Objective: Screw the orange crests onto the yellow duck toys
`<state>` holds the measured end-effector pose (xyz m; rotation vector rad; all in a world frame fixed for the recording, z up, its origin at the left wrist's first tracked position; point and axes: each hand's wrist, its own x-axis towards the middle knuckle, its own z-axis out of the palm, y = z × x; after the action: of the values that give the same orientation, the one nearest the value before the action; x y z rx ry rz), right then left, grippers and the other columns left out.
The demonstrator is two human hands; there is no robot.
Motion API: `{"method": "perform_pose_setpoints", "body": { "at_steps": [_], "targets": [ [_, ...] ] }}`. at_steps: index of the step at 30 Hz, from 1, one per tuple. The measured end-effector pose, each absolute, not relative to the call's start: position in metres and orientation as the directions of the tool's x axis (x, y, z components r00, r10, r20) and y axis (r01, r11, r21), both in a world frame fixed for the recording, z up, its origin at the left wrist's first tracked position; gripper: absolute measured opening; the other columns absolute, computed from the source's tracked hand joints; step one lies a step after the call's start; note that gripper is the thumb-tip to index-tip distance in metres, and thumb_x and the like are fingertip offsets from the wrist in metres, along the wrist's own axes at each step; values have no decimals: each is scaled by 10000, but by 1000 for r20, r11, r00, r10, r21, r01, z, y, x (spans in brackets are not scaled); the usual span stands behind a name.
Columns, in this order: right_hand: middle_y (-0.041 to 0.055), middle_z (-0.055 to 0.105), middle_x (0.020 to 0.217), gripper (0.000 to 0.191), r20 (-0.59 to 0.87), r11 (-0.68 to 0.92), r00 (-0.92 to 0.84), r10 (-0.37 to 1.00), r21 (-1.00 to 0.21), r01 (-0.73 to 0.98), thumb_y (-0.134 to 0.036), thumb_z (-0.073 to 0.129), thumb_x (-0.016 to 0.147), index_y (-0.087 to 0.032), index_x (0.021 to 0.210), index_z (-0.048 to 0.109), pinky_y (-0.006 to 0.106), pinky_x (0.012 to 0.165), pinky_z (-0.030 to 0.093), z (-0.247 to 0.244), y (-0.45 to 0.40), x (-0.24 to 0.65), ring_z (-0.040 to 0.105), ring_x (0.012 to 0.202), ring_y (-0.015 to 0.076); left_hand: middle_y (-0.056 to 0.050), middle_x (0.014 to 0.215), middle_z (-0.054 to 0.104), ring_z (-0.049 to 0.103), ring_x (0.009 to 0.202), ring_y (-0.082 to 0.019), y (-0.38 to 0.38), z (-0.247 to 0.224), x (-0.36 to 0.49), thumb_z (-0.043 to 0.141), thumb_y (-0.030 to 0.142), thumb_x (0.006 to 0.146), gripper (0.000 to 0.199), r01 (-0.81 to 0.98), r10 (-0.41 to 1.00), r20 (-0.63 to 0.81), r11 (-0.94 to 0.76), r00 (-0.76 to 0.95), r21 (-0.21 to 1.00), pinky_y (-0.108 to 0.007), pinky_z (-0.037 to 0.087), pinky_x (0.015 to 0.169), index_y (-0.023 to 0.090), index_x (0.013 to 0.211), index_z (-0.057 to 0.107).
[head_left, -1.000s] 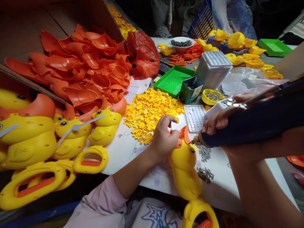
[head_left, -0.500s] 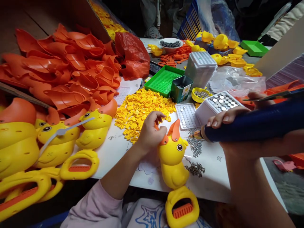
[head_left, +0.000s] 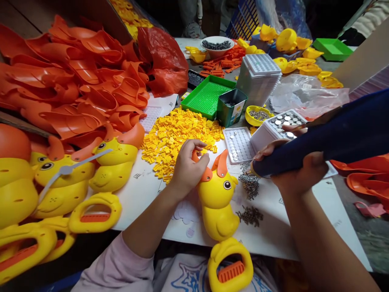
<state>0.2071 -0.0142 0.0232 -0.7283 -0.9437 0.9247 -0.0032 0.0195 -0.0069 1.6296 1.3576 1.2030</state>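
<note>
Yellow plastic duck toy (head_left: 219, 202) lies across the worktop's (head_left: 273, 237) near edge, long axis pointing forward, right of the nearer left hand (head_left: 187, 166), whose fingers clamp its orange flap (head_left: 207, 174); right hand (head_left: 304, 174) grips dark-blue power driver (head_left: 337, 136).

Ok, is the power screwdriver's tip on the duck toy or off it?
Off: the screwdriver tip is at the screw pile, apart from the duck toy.

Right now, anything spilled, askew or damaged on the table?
Silver screws and darker screws lie in two loose heaps on the white paper, right of the yellow duck, no dish under them. Odd, but compact, so likely deliberate rather than spilled. No damage visible.
</note>
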Motion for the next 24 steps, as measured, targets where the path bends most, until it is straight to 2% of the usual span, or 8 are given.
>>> {"method": "perform_pose_setpoints", "body": {
  "at_steps": [5, 11, 17, 21, 24],
  "targets": [
    [-7, 676, 575, 496, 340, 424, 284, 897, -844, -327, -643, 696, 625, -235, 900, 636, 346, 382, 528, 19, -12, 205, 625, 436, 218, -34, 937, 627, 588, 919, -189, 20, -7, -3, 605, 193, 751, 135, 329, 980, 201, -189, -3, 925, -357, 459, 876, 198, 882, 576],
    [7, 675, 570, 457, 345, 440, 316, 884, -843, -310, -613, 700, 626, -253, 904, 656, 359, 378, 518, 18, -11, 206, 619, 438, 232, -32, 925, 631, 599, 875, -175, 18, -4, -3, 617, 204, 758, 121, 314, 984, 179, -165, -15, 935, -336, 473, 839, 195, 870, 574],
    [-8, 664, 564, 420, 353, 477, 386, 853, -826, -299, -665, 669, 638, -274, 791, 672, 364, 420, 533, 28, -17, 208, 595, 460, 215, -45, 980, 633, 596, 947, -201, 17, -3, -4, 626, 231, 761, 149, 317, 992, 123, -109, -26, 942, -379, 461, 910, 196, 901, 586],
    [-6, 669, 596, 577, 329, 460, 398, 856, -835, -301, -698, 685, 594, -262, 972, 674, 383, 401, 527, 38, -23, 208, 595, 456, 229, -44, 1020, 634, 601, 960, -205, 16, -3, -4, 622, 229, 771, 152, 320, 997, 70, -63, -10, 945, -392, 460, 920, 201, 919, 599],
    [-12, 646, 561, 623, 329, 475, 430, 841, -828, -296, -783, 635, 560, -270, 911, 682, 381, 368, 508, 44, -26, 212, 565, 407, 215, -46, 1018, 635, 602, 972, -210, 15, -1, -3, 616, 217, 779, 132, 334, 999, 41, -43, 11, 942, -396, 462, 919, 200, 909, 601]
  ]
}}
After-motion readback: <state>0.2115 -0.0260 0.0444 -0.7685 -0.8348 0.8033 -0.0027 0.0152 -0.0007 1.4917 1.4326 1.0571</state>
